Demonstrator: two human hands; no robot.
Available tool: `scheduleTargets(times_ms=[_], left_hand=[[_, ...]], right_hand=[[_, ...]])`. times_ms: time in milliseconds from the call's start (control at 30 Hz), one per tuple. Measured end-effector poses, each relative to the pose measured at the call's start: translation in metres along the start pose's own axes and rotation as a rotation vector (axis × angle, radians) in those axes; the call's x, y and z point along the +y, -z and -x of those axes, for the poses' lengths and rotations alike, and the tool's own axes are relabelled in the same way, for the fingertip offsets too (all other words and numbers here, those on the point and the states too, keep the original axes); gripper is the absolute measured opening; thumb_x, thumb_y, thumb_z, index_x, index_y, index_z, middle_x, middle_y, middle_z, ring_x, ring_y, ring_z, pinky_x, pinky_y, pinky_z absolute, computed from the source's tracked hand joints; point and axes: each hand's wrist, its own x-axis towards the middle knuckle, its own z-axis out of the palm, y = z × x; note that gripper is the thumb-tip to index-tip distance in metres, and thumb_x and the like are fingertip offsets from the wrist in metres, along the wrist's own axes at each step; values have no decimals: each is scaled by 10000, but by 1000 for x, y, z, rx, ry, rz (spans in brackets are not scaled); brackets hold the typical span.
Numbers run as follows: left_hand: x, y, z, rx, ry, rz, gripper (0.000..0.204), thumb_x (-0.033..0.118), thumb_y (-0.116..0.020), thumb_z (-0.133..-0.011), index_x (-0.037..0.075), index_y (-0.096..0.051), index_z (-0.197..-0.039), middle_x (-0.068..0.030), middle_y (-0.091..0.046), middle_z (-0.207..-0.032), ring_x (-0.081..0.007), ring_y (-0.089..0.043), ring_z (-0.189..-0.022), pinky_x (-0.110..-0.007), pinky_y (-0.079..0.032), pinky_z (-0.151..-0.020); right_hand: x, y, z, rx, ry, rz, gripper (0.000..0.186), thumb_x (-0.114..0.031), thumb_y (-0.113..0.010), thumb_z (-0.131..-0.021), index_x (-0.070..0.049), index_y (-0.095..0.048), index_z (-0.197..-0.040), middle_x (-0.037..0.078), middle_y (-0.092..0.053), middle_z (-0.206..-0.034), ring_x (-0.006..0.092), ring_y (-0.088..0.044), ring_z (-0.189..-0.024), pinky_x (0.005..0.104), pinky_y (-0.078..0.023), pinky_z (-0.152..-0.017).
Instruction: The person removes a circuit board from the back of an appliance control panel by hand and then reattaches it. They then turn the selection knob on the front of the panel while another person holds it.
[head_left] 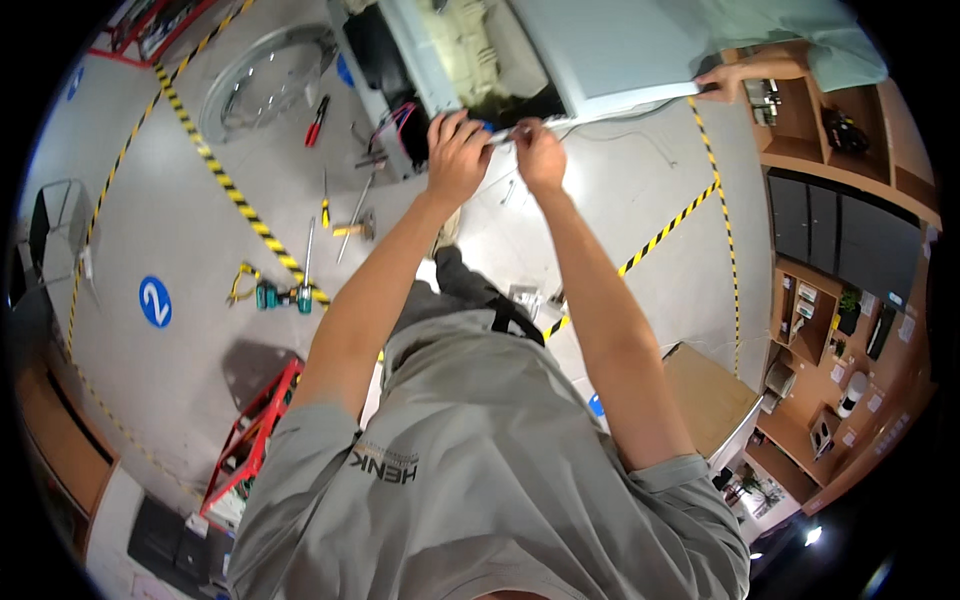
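A grey appliance cabinet lies on the floor, with an open interior holding pale parts and red and blue wires. My left hand has its fingers curled at the cabinet's near edge, beside a small blue piece. My right hand is closed in a pinch at a narrow silvery piece on that edge; what exactly each hand grips is hidden by the fingers. Another person's hand grips the cabinet's right corner. A thin grey cable trails on the floor to the right.
Pliers, screwdrivers, a hammer and a drill lie left. A clear curved door lies upper left, a red tool rack lower left. Wooden shelving lines the right; a cardboard box sits lower right.
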Motion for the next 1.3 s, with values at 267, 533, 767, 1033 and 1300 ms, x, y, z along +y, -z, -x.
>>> scheduleTargets(times_ms=[267, 533, 767, 1033, 1300], left_hand=[[19, -6, -12, 56, 3, -12, 109, 153, -680, -783, 108, -717, -875, -58, -644, -968, -301, -518, -1106, -518, -292, -1006], [23, -16, -11, 41, -27, -77, 127, 138, -687, -754, 93, -709, -872, -41, -641, -989, -277, -523, -1100, -552, -263, -1016], [25, -24, -10, 31, -37, -72, 152, 166, -598, -821, 123, -700, -926, -30, -636, -933, -223, -565, -998, -547, -260, -1007], [26, -24, -9, 65, -60, -89, 130, 152, -608, -814, 100, -702, -887, -27, -629, -893, -215, -566, -955, -536, -278, -994], [32, -27, -19, 82, -74, -64, 134, 184, -583, -832, 138, -698, -880, -21, -595, -841, -209, -550, -930, -500, -287, -983]], right_hand=[[-8, 22, 0, 67, 80, 46, 74, -121, -613, -824, -52, -593, -840, 142, -641, -830, 348, -620, -801, 425, -490, -684], [-7, 24, -5, 20, 73, 210, 90, -144, -562, -865, -55, -576, -869, 157, -644, -823, 359, -626, -786, 440, -493, -677], [-7, 31, -5, -40, 172, 264, 95, -145, -545, -867, -54, -554, -842, 152, -643, -809, 350, -637, -780, 453, -506, -658], [-3, 24, -6, -23, 197, 303, 77, -119, -487, -866, -76, -550, -857, 153, -653, -802, 354, -648, -753, 452, -516, -633], [-4, 37, -24, -153, 294, 685, 168, -209, -499, -884, -69, -560, -956, 116, -659, -874, 271, -670, -798, 380, -541, -639]])
